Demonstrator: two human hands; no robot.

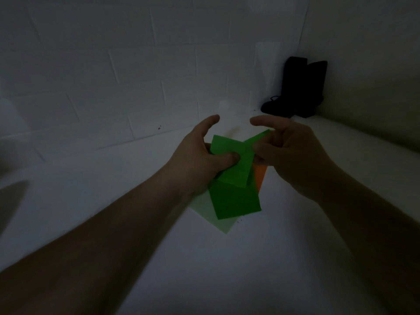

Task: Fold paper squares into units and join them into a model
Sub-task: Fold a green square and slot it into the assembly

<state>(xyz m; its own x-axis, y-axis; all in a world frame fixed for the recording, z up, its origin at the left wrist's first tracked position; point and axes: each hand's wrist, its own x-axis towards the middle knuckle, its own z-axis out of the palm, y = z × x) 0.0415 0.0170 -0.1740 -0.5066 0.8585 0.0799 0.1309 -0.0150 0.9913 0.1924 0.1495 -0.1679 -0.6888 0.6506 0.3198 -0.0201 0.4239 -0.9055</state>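
A bright green folded paper piece [234,160] is held in the air between both hands over a white surface. My left hand [197,155] pinches its left part, thumb on top, index finger stretched forward. My right hand [288,151] pinches the paper's right flap, which points up to the right. Under the hands lies a stack of flat squares: a dark green square [234,201] on top, a pale green square [211,212] sticking out at lower left, and an orange square [260,176] showing at the right.
The scene is dim. A white surface [227,269] spreads under the papers. A pair of black boots [297,87] stands in the far right corner against the white tiled wall [113,64]. A raised ledge [363,142] runs along the right.
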